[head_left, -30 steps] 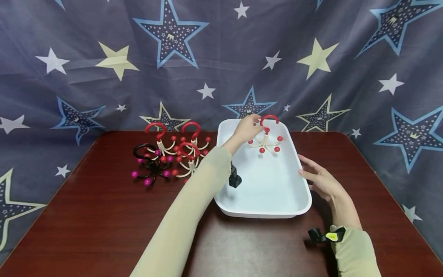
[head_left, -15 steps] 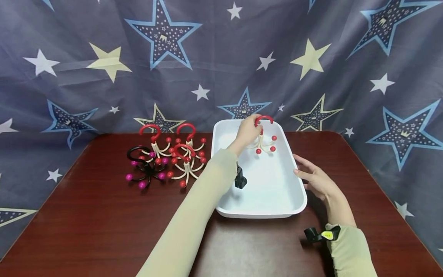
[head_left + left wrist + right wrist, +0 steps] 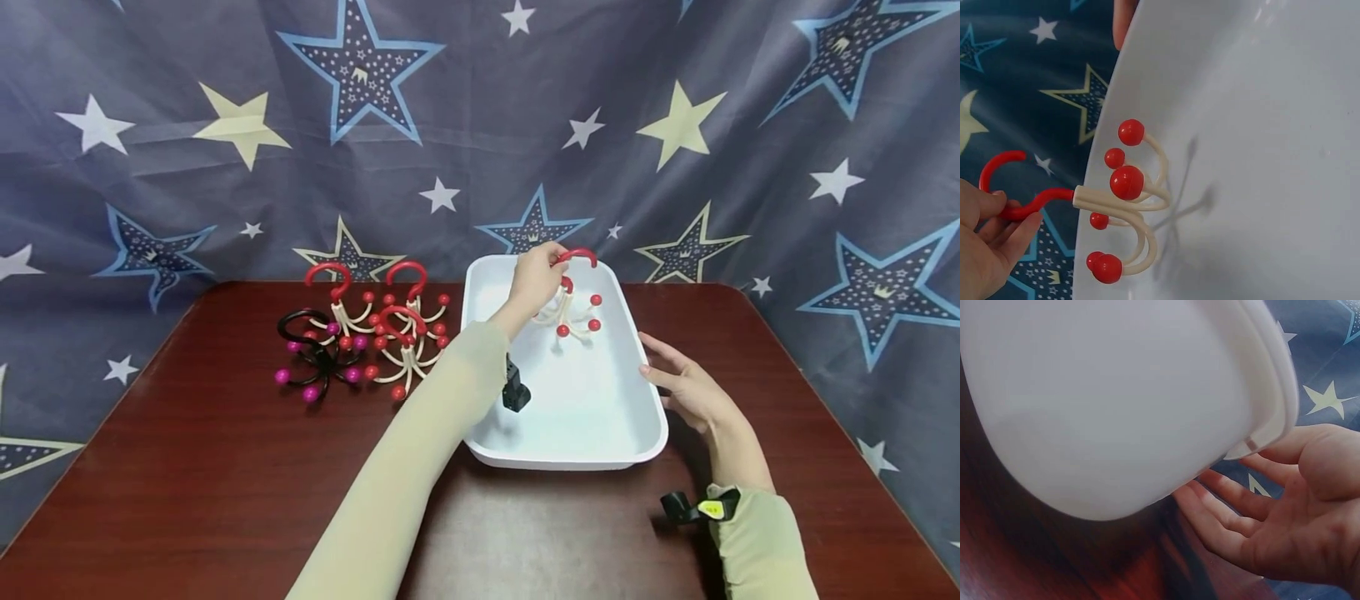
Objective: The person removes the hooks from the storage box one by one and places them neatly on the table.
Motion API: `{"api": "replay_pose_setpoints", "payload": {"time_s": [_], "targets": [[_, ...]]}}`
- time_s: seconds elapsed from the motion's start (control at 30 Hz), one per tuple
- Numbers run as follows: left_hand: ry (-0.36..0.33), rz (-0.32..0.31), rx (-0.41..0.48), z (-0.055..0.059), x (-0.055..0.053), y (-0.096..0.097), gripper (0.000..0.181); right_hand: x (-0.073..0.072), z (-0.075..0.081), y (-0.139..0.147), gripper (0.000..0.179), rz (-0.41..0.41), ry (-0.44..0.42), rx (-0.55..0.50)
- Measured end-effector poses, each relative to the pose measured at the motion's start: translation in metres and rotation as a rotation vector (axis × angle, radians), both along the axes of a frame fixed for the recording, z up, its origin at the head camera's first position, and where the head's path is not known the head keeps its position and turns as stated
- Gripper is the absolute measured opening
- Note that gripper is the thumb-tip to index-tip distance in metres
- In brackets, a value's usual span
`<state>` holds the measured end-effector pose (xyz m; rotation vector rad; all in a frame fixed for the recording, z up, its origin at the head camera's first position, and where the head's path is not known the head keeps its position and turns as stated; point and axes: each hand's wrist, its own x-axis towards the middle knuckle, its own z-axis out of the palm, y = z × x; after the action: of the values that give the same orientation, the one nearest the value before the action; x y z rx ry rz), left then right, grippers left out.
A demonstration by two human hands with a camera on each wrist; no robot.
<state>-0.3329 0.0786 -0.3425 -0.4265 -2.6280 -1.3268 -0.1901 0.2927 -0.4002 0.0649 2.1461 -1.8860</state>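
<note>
A claw-style hook hanger [image 3: 1104, 200] has a red hook, cream curved arms and red ball tips. My left hand [image 3: 536, 279] pinches its red hook between thumb and fingers [image 3: 1021, 234] over the far part of a white tray [image 3: 577, 417]. The hanger's balls sit inside the tray's outline in the head view, and its shadow falls on the tray floor. My right hand [image 3: 693, 392] is at the tray's right side, its fingers [image 3: 1229, 534] extended along the outer wall and its thumb side at the rim. The right fingertips are partly hidden by the tray.
Left of the tray, three red-and-cream hangers [image 3: 408, 367] stand close together on the brown table [image 3: 225, 483]. A black hanger [image 3: 322, 360] with magenta balls is beside them. A star-patterned cloth [image 3: 487, 125] hangs behind the table.
My left hand has shifted slightly to the right relative to the tray and covers more of the hook's left side. The right hand stays at the tray, and the head view has moved a little.
</note>
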Motion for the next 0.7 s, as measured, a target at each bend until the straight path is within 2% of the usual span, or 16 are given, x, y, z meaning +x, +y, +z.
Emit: {"api": "replay_pose_setpoints", "payload": {"time_s": [0.2,0.47,0.7], "targets": [[0.023,-0.008,0.017,0.009,0.008,-0.007,0.015,0.001,0.002,0.001,0.066,0.0,0.002,0.008],[0.063,-0.041,0.007,0.024,0.022,-0.026,0.016,0.0,0.002,-0.001,0.067,0.0,-0.002,0.025],[0.089,-0.054,0.061,0.035,0.036,-0.044,0.017,0.002,0.0,-0.001,0.068,0.001,0.007,0.035]]}}
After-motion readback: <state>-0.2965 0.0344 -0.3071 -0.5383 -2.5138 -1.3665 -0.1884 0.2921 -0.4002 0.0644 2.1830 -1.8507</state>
